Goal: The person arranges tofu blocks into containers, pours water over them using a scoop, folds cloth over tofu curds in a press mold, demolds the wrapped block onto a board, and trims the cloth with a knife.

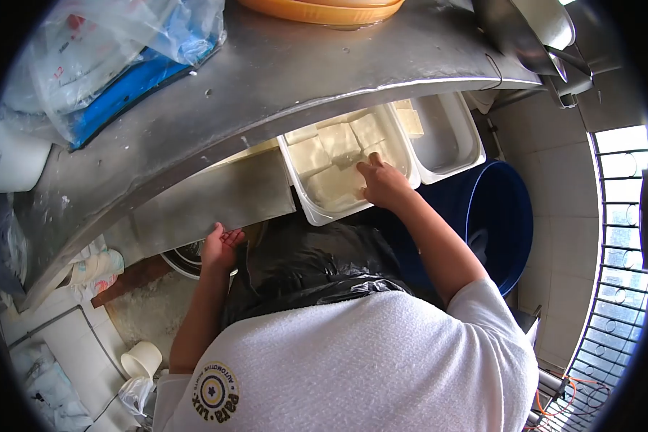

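Note:
Pale, square-cut blocks (327, 183) lie in liquid inside a white rectangular tub (315, 214), partly under the steel counter's edge. My right hand (381, 181) reaches over this tub, fingers apart and bent down at the blocks near its right side; nothing is seen held. Beneath the lower edge of a steel box (245, 194), left of the tub, is my left hand (222, 245), palm up with its fingers loosely curled and nothing visible in it. A second white tub (446, 137) on the right has a few pale blocks at its left end.
The steel counter (281, 65) crosses above the tubs, with plastic bags (122, 57) at left and an orange basin (324, 9) on top. A blue barrel (518, 223) stands at right. Black plastic (309, 259) covers my waist. A white cup (142, 359) is at lower left.

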A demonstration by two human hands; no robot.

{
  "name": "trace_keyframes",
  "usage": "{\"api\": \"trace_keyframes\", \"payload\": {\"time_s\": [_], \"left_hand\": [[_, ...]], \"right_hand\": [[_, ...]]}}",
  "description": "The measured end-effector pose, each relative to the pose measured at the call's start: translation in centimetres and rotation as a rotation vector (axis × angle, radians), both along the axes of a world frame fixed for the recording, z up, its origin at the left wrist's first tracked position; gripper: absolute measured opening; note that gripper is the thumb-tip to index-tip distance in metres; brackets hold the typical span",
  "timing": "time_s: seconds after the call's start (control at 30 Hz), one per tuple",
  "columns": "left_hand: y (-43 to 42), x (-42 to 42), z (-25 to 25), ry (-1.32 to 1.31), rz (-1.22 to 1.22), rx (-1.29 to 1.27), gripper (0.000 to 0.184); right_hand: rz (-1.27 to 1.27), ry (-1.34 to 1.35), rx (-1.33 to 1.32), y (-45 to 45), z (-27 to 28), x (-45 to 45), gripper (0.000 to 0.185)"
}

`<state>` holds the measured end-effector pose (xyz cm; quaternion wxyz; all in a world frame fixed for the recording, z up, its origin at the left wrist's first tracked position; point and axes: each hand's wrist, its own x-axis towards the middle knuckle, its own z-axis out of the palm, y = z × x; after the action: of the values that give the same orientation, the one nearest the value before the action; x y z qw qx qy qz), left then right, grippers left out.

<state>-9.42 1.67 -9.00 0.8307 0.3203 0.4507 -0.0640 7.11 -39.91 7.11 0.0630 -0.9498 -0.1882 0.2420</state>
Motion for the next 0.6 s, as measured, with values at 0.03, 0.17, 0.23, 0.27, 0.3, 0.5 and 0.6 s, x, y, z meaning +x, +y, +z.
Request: {"api": "trace_keyframes", "payload": {"time_s": [0.03, 0.17, 0.23, 0.27, 0.3, 0.5, 0.6], "left_hand": [[0.0, -0.3, -0.4, -0.034, -0.028, -0.046, 0.025], [-0.5, -1.5, -3.0, -0.171, -0.090, -0.061, 0.031], [-2.1, -1.5, 1.6, -0.169, -0.145, -0.094, 0.033], [-2.5, -1.5, 3.3, -0.166, -0.200, -0.127, 0.037], [-1.8, -2.0, 1.0, -0.166, -0.194, -0.124, 0.037], [-2.0, 1.2, 6.5, -0.169, -0.744, 0.267, 0.045], [-3.0, 7.0, 10.6, -0.171, -0.400, 0.140, 0.038]], "right_hand": [[-0.025, -0.023, -0.008, 0.4, -0.3, 0.1, 0.056], [-0.077, -0.121, 0.015, 0.5, -1.4, -0.2, 0.054], [-0.082, -0.127, 0.013, 0.5, -1.4, -0.3, 0.053], [-0.088, -0.132, 0.012, 0.4, -1.5, -0.2, 0.051], [-0.082, -0.133, 0.016, 0.2, -1.6, 0.2, 0.051], [-0.588, -0.272, 0.406, 1.5, -9.1, 8.1, 0.035], [-0.678, 0.655, 1.211, 9.8, -5.9, 7.4, 0.017]]}}
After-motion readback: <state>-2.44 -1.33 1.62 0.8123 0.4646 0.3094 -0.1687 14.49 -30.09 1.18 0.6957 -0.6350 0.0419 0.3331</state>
